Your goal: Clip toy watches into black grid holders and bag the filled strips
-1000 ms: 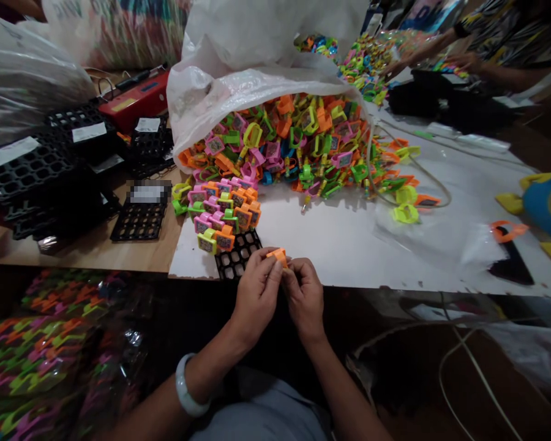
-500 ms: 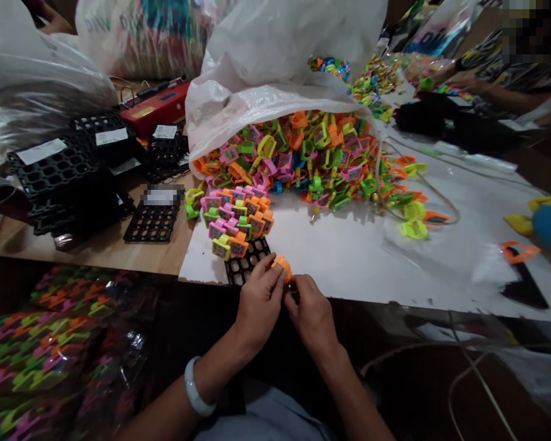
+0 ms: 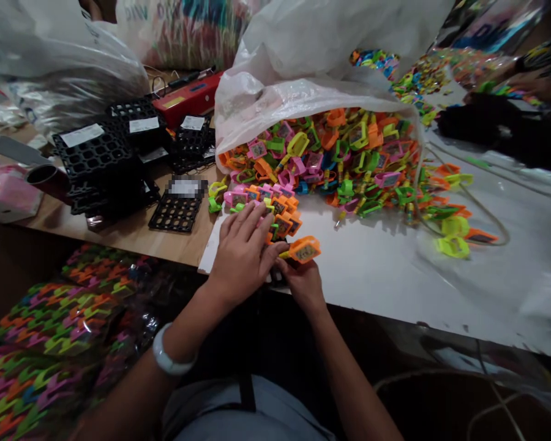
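My left hand [image 3: 242,254] lies over a cluster of watch-like plastic toys [image 3: 282,211] in pink, orange and other bright colours. Its fingers stretch out flat across them, while the thumb reaches to the yellow stem of one more toy. That orange toy watch [image 3: 305,250], with a small picture face, is pinched in my right hand [image 3: 304,285], whose fingertips are partly hidden underneath. Beneath both hands, at the table edge, a black grid tray [image 3: 276,278] shows only in small parts.
A white plastic bag [image 3: 257,116] spills many similar toys onto the white tabletop [image 3: 371,269]. Black grid trays [image 3: 105,162] are stacked on the left beside a red device [image 3: 190,98]. Bagged toys [image 3: 59,318] lie below the table. A co-worker's arm shows at the far right.
My left hand has gone from pinching near the orange toy to lying over the cluster. The orange toy has turned its face up in my right hand. The view has shifted left.
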A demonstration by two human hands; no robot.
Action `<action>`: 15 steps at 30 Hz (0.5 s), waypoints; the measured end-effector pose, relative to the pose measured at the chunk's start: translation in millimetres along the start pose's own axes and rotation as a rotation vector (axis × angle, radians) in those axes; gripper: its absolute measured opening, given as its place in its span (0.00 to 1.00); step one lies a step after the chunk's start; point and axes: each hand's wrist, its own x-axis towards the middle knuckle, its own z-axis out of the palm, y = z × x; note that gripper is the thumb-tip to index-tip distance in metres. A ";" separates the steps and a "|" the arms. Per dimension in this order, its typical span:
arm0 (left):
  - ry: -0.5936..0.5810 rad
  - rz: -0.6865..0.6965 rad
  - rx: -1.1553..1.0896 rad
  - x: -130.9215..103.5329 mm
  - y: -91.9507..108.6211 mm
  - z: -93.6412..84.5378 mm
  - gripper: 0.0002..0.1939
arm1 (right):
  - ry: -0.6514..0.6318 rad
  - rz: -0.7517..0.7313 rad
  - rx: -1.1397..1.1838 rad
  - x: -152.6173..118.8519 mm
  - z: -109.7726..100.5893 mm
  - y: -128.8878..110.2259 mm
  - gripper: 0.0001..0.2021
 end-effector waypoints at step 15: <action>-0.025 0.038 0.045 3.5 -15.4 18.2 0.24 | 0.044 -0.117 -0.298 18.5 10.9 7.4 0.11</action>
